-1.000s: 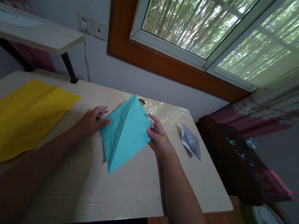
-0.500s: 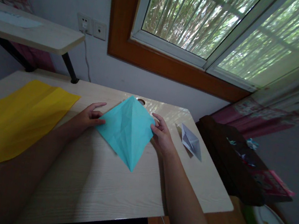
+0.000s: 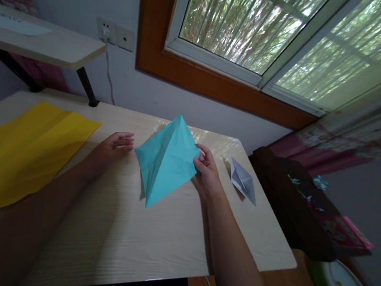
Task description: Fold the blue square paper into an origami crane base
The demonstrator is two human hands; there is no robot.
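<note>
— How many papers are there?
— Three: one teal folded sheet [image 3: 167,158], one yellow sheet [image 3: 20,153], one small grey folded piece [image 3: 242,179].
— And the teal one?
— Kite-shaped, creased, mid-worktop [image 3: 118,242]. Right hand [image 3: 207,174] fingers pinch its right edge; left hand [image 3: 113,146], just beside, has its fingers loosely curled, holding nothing.

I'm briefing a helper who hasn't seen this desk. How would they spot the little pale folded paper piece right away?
Start at the light wooden desk under the window and go to its right end. There, just beyond the right hand holding the folded turquoise paper sheet, lies the small grey-white folded paper figure. It is far smaller and paler than the turquoise sheet or the flat yellow paper sheet at the left.
</note>
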